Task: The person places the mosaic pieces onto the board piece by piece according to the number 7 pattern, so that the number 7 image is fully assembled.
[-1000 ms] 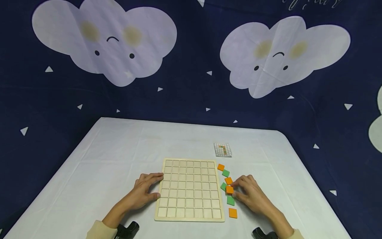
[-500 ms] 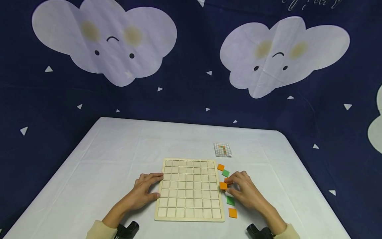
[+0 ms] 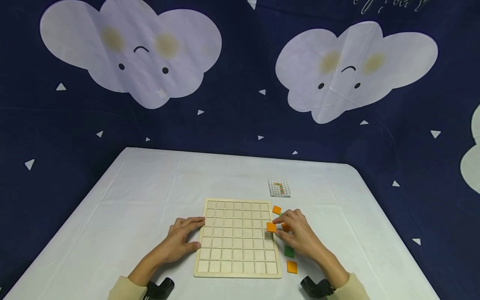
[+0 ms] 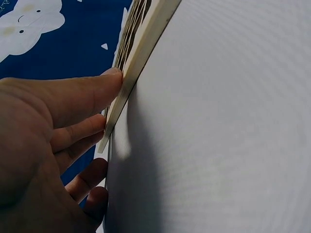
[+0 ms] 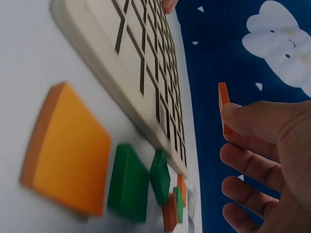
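A wooden grid board (image 3: 238, 275) lies on the white table, its cells all bare. My left hand (image 3: 176, 241) rests against the board's left edge, fingers fairly straight; in the left wrist view the thumb (image 4: 92, 92) touches the rim. With thumb and forefinger my right hand (image 3: 298, 233) pinches an orange square tile (image 3: 271, 227), which hangs over the board's right edge. The right wrist view shows that tile (image 5: 223, 107) edge-on and raised, the other fingers loosely curled below.
Loose tiles lie right of the board: a near orange tile (image 3: 292, 267), a green tile (image 3: 289, 251), a far orange tile (image 3: 276, 209) and others partly behind the right hand. Beyond them sits a small printed grid card (image 3: 279, 188) with an orange and green pattern.
My right hand has picked up the orange tile from the group and carried it left and away from me, to over the board's right edge. My left hand has stayed put.
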`<state>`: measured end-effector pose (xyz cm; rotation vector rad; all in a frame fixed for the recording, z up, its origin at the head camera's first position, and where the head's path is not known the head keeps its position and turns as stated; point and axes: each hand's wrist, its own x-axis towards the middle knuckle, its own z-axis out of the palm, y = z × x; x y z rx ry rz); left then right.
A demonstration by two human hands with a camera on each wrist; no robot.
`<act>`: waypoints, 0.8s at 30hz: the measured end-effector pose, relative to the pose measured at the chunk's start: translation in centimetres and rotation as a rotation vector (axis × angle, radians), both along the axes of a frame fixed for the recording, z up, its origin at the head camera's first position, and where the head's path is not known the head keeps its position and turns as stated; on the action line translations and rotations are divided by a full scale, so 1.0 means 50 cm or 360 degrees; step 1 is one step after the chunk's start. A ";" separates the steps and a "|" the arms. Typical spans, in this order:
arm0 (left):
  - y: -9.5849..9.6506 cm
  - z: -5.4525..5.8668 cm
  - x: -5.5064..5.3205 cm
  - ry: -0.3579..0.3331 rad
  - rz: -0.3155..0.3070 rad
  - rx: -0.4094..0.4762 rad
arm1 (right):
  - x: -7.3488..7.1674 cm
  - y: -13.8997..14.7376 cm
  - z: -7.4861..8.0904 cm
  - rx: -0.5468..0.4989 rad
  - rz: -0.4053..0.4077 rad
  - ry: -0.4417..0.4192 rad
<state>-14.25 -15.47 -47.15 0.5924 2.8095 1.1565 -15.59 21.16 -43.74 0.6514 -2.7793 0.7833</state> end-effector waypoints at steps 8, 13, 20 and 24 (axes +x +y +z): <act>0.001 0.004 0.001 0.0000 0.0000 0.0004 | -0.011 -0.031 0.000 -0.0055 -0.0020 0.0028; 0.001 0.002 0.001 0.0022 -0.0001 -0.0004 | -0.015 -0.049 0.002 -0.0064 0.0019 0.0062; 0.001 0.001 0.002 0.0041 -0.0003 0.0001 | -0.024 -0.073 0.003 -0.0048 0.0046 0.0079; 0.001 0.002 0.003 0.0041 0.0002 0.0000 | -0.031 -0.087 0.004 -0.0048 0.0049 0.0053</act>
